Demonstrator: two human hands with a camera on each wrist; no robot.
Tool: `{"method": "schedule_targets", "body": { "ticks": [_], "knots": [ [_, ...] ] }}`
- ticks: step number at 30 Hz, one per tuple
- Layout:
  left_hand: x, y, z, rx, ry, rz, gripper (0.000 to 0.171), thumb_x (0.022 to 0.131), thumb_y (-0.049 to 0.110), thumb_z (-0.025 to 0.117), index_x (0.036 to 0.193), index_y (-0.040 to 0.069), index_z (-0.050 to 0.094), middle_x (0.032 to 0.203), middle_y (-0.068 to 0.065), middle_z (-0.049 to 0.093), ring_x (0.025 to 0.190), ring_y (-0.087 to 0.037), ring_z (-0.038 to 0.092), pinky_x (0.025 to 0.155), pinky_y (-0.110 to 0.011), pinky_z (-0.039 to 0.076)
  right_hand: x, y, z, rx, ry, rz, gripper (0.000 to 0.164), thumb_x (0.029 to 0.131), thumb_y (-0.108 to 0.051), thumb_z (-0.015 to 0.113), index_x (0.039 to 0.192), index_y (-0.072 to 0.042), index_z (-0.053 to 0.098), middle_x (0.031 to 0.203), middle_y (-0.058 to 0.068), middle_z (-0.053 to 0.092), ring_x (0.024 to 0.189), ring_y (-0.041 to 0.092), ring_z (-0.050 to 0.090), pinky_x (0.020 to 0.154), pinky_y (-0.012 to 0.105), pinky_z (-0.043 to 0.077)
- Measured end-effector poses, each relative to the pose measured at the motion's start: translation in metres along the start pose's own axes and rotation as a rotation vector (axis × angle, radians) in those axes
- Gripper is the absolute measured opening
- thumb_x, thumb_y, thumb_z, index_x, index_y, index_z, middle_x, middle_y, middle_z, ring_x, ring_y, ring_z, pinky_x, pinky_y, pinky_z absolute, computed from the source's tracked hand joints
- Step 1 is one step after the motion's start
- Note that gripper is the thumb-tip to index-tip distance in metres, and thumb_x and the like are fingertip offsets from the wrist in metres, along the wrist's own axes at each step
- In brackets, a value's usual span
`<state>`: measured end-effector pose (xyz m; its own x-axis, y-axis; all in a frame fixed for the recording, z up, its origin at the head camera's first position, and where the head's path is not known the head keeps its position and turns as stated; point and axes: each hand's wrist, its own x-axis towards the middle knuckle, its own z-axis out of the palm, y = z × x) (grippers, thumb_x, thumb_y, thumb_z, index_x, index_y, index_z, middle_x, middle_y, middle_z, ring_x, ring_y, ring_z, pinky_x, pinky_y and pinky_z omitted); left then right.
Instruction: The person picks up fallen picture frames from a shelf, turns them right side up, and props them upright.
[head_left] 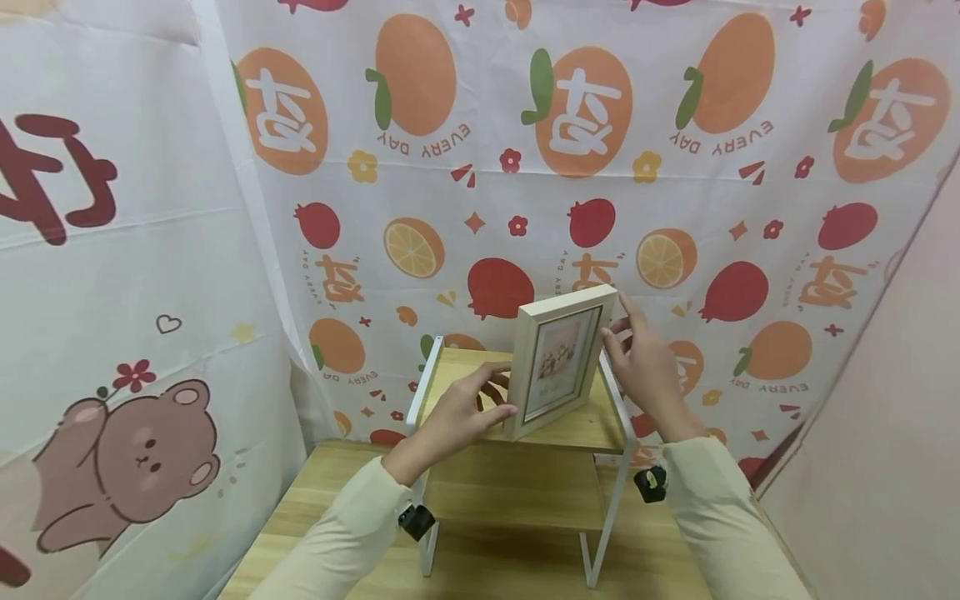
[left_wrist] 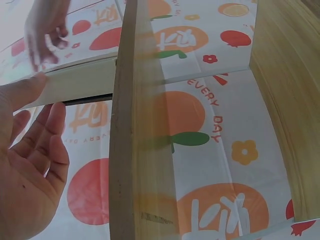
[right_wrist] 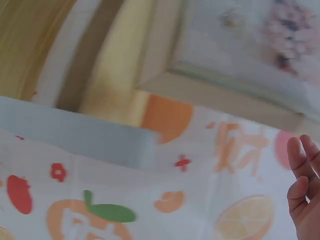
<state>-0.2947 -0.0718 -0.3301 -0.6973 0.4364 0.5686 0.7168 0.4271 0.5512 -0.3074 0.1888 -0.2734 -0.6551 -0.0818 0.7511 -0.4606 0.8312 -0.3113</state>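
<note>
Now left hand (head_left: 459, 410) pinches a frame (head_left: 558, 360) at wooden shelf (head_left: 463, 367); right hand (head_left: 648, 368) relaxed; fruit-print cloth (head_left: 450, 187) behind.

Looks forward and down from the head, kinda far back, taking in the little shelf (head_left: 459, 365). Gets way closer from each wrist, facing toward the same picture frame (head_left: 558, 358).

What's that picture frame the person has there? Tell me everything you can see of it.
The picture frame is pale cream, deep-sided and rectangular, looking like painted wood or plastic, edged inside by a thin darker line around a light picture of soft pinkish shapes. It is upright, turned at an angle, over the small shelf; whether its base rests there is hard to tell. The left hand pinches its left edge; the right hand is at its right edge, contact unclear.
</note>
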Motion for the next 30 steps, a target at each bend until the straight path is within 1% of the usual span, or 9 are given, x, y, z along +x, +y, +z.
{"method": "schedule_targets", "body": {
  "ticks": [2, 5, 8, 10, 13, 17, 22, 26, 30],
  "knots": [
    [-0.001, -0.001, -0.001, -0.006, -0.002, -0.01, 0.052, 0.086, 0.013, 0.072, 0.134, 0.012, 0.05, 0.105, -0.008, 0.068, 0.086, -0.018, 0.066, 0.063, -0.021, 0.047, 0.003, -0.008, -0.007, 0.011, 0.019, -0.041, 0.056, 0.097, -0.021, 0.059, 0.146, -0.004, 0.038, 0.099, 0.013, 0.066, 0.07, 0.025, 0.064, 0.052, 0.031, 0.041],
    [-0.002, -0.002, -0.003, -0.014, -0.012, -0.02, 0.051, 0.086, 0.013, 0.072, 0.133, 0.012, 0.051, 0.106, -0.009, 0.068, 0.086, -0.018, 0.066, 0.064, -0.022, 0.047, 0.007, -0.023, -0.015, 0.036, 0.025, -0.093, 0.055, 0.097, -0.022, 0.058, 0.147, -0.007, 0.038, 0.099, 0.013, 0.065, 0.072, 0.024, 0.063, 0.052, 0.03, 0.041],
    [-0.002, -0.003, -0.004, -0.018, -0.029, -0.028, 0.049, 0.087, 0.014, 0.071, 0.131, 0.011, 0.051, 0.108, -0.01, 0.067, 0.087, -0.019, 0.066, 0.064, -0.022, 0.047, 0.01, -0.04, -0.022, 0.04, 0.028, -0.158, 0.054, 0.096, -0.022, 0.059, 0.145, -0.007, 0.041, 0.097, 0.012, 0.065, 0.074, 0.023, 0.063, 0.053, 0.03, 0.042],
    [-0.002, -0.004, -0.004, -0.022, -0.041, -0.038, 0.048, 0.087, 0.015, 0.071, 0.131, 0.01, 0.052, 0.109, -0.01, 0.067, 0.088, -0.018, 0.066, 0.065, -0.022, 0.047, 0.011, -0.051, -0.025, 0.028, 0.021, -0.2, 0.053, 0.096, -0.022, 0.06, 0.144, -0.007, 0.043, 0.094, 0.011, 0.065, 0.072, 0.02, 0.062, 0.052, 0.029, 0.042],
    [-0.001, -0.005, -0.004, -0.036, -0.055, -0.055, 0.047, 0.088, 0.016, 0.07, 0.131, 0.011, 0.052, 0.11, -0.01, 0.067, 0.088, -0.018, 0.065, 0.065, -0.022, 0.047, 0.011, -0.064, -0.027, 0.016, -0.015, -0.24, 0.054, 0.095, -0.025, 0.062, 0.143, -0.009, 0.044, 0.092, 0.008, 0.064, 0.068, 0.017, 0.058, 0.05, 0.027, 0.041],
    [-0.001, -0.006, -0.003, -0.061, -0.068, -0.08, 0.046, 0.088, 0.016, 0.07, 0.131, 0.012, 0.053, 0.11, -0.01, 0.067, 0.089, -0.019, 0.065, 0.065, -0.022, 0.047, 0.01, -0.072, -0.024, -0.008, -0.042, -0.264, 0.055, 0.093, -0.029, 0.064, 0.142, -0.011, 0.047, 0.089, 0.006, 0.06, 0.062, 0.013, 0.048, 0.046, 0.024, 0.035],
    [-0.003, -0.007, 0.0, -0.084, -0.08, -0.085, 0.043, 0.09, 0.017, 0.068, 0.13, 0.013, 0.053, 0.113, -0.009, 0.067, 0.09, -0.019, 0.064, 0.067, -0.024, 0.049, 0.009, -0.075, -0.019, -0.056, -0.053, -0.285, 0.056, 0.09, -0.03, 0.068, 0.14, -0.011, 0.05, 0.085, 0.005, 0.059, 0.052, 0.009, 0.035, 0.043, 0.023, 0.029],
    [-0.004, -0.008, 0.003, -0.091, -0.073, -0.073, 0.039, 0.091, 0.015, 0.066, 0.129, 0.012, 0.054, 0.113, -0.01, 0.067, 0.089, -0.02, 0.065, 0.067, -0.027, 0.05, 0.006, -0.077, -0.018, -0.085, -0.089, -0.286, 0.054, 0.091, -0.033, 0.066, 0.136, -0.009, 0.052, 0.086, 0.006, 0.06, 0.051, 0.01, 0.036, 0.044, 0.023, 0.031],
    [-0.005, -0.007, 0.006, -0.101, -0.075, -0.062, 0.038, 0.092, 0.014, 0.065, 0.128, 0.011, 0.055, 0.112, -0.012, 0.067, 0.089, -0.022, 0.065, 0.065, -0.026, 0.05, 0.003, -0.078, -0.017, -0.09, -0.107, -0.272, 0.052, 0.092, -0.035, 0.065, 0.135, -0.009, 0.053, 0.086, 0.005, 0.06, 0.051, 0.01, 0.039, 0.045, 0.023, 0.033]
  ]
}}
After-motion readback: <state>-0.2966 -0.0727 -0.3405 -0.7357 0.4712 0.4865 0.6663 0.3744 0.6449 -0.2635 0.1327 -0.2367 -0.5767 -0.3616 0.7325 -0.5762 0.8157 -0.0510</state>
